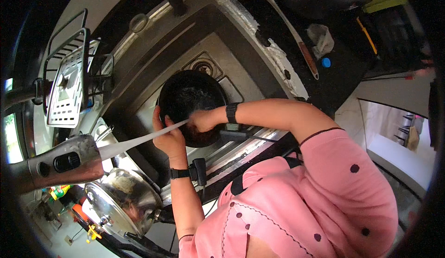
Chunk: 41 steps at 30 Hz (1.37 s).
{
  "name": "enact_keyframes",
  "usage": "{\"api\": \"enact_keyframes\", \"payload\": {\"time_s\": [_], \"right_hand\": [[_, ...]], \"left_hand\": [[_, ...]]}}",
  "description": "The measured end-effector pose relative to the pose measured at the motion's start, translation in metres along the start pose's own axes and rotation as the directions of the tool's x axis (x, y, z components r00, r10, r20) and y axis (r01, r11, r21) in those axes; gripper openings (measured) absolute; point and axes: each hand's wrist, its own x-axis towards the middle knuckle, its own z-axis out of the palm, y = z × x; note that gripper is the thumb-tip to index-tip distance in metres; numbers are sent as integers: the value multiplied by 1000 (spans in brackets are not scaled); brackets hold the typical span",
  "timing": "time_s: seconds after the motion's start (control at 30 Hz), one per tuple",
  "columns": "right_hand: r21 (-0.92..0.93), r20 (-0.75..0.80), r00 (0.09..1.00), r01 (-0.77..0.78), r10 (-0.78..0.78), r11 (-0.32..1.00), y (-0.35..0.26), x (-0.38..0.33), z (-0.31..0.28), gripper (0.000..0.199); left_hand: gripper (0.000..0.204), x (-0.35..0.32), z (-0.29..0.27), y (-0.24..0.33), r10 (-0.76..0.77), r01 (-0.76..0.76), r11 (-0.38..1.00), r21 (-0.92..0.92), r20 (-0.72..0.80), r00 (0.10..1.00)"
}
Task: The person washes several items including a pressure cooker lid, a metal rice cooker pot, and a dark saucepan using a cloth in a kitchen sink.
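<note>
A round black pan (pixel 190 89) sits tilted in the metal sink (pixel 139 98), its dark inside facing up. My left hand (pixel 168 133) grips the pan's near left rim, with the fingers outside and the thumb over the edge. My right hand (pixel 204 120) is closed and pressed to the inside of the pan, slightly blurred; what it holds, if anything, is hidden under it. From the pull-out tap (pixel 65 160) at the left, a stream of water (pixel 143 140) runs past my left hand into the pan.
A black wire rack with a slotted metal tray (pixel 65 93) hangs at the left. Below the tap stands a shiny lidded steel pot (pixel 125 202). On the dark counter at the right lie a ladle (pixel 289 26), a crumpled plastic bag (pixel 321 40) and a blue cap (pixel 326 62).
</note>
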Motion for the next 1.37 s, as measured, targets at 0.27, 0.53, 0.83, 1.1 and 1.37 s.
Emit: {"api": "enact_keyframes", "payload": {"time_s": [0.27,0.53,0.83,1.1,1.37], "right_hand": [[-529,-441,897,-231,-32,817,8,-17,-50,26],[333,204,977,-134,67,933,10,2,17,22],[680,-103,955,-137,279,721,-64,-71,-95,21],[217,-596,747,-203,294,955,-74,-136,-148,30],[176,-705,671,-148,230,973,-105,-166,-148,31]], "left_hand": [[36,-6,-2,6,-6,6,1000,-17,-23,1000],[26,-4,1,22,-88,89,996,-30,25,996],[22,10,-5,32,0,19,997,-71,265,964],[35,17,-29,70,251,-450,773,448,436,864],[26,4,-15,47,-303,-102,847,522,631,714]]}}
